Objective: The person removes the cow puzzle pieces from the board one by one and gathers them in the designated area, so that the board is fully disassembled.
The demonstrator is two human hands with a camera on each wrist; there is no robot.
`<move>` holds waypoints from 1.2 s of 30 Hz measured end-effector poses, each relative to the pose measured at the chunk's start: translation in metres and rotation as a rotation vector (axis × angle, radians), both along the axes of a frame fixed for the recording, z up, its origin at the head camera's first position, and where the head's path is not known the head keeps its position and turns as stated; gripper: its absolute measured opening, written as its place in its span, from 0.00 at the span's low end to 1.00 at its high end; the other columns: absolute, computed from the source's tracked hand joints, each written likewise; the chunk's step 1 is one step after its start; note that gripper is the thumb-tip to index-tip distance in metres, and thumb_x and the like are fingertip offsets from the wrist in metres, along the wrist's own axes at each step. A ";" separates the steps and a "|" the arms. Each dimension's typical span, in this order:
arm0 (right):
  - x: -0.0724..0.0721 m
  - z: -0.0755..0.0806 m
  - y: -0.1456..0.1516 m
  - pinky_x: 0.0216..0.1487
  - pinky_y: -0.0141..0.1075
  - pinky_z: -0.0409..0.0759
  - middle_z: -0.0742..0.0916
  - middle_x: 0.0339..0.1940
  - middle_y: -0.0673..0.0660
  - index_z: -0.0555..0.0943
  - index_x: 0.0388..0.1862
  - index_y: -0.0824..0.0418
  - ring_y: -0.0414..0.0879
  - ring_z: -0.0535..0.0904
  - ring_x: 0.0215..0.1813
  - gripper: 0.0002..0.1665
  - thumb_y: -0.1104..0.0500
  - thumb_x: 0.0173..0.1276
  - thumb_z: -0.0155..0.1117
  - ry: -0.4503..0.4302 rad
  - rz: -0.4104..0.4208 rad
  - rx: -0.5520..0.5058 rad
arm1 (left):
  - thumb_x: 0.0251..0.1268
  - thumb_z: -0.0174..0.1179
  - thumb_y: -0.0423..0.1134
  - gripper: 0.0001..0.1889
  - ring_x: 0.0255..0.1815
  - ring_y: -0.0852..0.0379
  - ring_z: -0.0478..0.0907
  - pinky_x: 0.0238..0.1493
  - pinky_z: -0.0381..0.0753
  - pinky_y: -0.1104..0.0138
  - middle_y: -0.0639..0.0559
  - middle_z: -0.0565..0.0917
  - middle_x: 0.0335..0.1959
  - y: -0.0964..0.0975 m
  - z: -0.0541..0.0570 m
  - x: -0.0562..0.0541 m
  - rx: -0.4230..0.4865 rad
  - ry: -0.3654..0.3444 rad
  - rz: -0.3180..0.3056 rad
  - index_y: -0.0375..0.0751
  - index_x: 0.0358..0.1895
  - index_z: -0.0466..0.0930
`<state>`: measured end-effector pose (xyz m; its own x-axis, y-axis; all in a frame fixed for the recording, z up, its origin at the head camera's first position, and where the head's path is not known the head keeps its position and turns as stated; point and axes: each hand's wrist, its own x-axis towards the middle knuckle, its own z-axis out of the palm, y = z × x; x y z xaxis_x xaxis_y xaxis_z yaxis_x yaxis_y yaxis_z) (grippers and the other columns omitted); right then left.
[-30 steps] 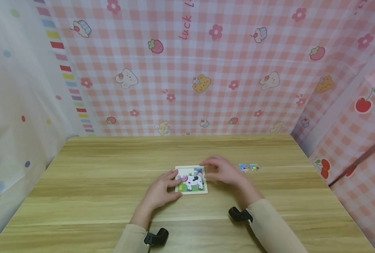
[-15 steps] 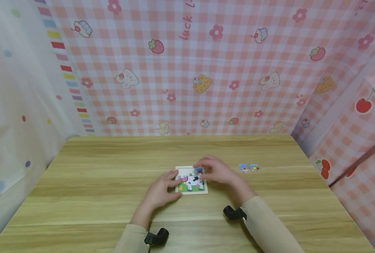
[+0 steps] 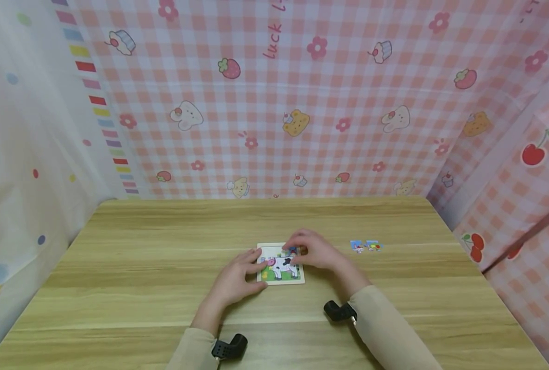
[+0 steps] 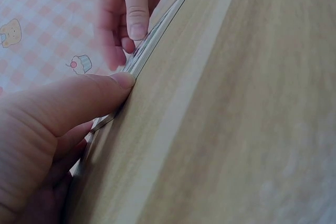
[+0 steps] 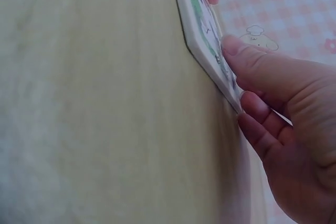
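The head view looks forward and down at the cow puzzle (image 3: 281, 269) from well above its near side. Low and much closer, the wrist views face it from its near left and near right, both catching left hand (image 3: 234, 279) and right hand (image 3: 319, 252).

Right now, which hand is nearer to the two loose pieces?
Right: the right hand is at the right edge of the board, left of the pieces; the left hand is farther, at the board's left edge.

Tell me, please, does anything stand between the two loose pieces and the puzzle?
Yes: the right hand. In the head view it reaches over the right side of the puzzle, between it and the loose pieces. I see nothing else between them.
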<state>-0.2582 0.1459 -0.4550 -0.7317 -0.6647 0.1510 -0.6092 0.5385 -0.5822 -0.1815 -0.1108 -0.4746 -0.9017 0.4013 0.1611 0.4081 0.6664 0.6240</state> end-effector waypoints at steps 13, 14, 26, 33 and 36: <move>0.000 0.001 -0.003 0.48 0.34 0.76 0.83 0.50 0.54 0.87 0.48 0.55 0.46 0.77 0.48 0.18 0.58 0.58 0.76 -0.007 -0.022 0.031 | 0.56 0.73 0.44 0.26 0.76 0.41 0.61 0.74 0.59 0.43 0.45 0.68 0.73 0.000 0.000 0.000 0.004 -0.005 0.008 0.46 0.60 0.81; 0.000 0.001 -0.003 0.48 0.34 0.76 0.83 0.50 0.54 0.87 0.47 0.55 0.46 0.76 0.48 0.17 0.58 0.58 0.76 -0.010 -0.024 0.033 | 0.56 0.73 0.44 0.27 0.76 0.41 0.61 0.74 0.59 0.43 0.45 0.68 0.73 0.000 0.000 0.001 0.004 -0.005 0.008 0.46 0.60 0.81; 0.000 0.004 -0.003 0.46 0.35 0.77 0.82 0.50 0.55 0.87 0.43 0.55 0.45 0.75 0.45 0.13 0.59 0.58 0.75 -0.013 -0.009 0.037 | 0.56 0.72 0.44 0.26 0.76 0.41 0.60 0.74 0.59 0.43 0.45 0.68 0.73 0.000 0.000 0.000 0.000 -0.012 0.009 0.46 0.61 0.81; -0.008 0.000 -0.003 0.49 0.36 0.77 0.81 0.49 0.53 0.86 0.41 0.53 0.45 0.76 0.48 0.11 0.58 0.58 0.75 0.030 0.021 0.080 | 0.56 0.72 0.43 0.26 0.76 0.41 0.61 0.74 0.60 0.43 0.44 0.69 0.73 0.000 0.001 0.001 0.006 -0.010 0.007 0.45 0.60 0.82; -0.012 -0.001 -0.004 0.53 0.39 0.77 0.81 0.49 0.52 0.85 0.40 0.52 0.46 0.76 0.50 0.11 0.57 0.57 0.76 0.035 0.029 0.109 | 0.55 0.73 0.43 0.26 0.76 0.41 0.61 0.74 0.60 0.43 0.44 0.69 0.73 0.000 0.001 0.001 0.016 -0.011 0.008 0.44 0.60 0.82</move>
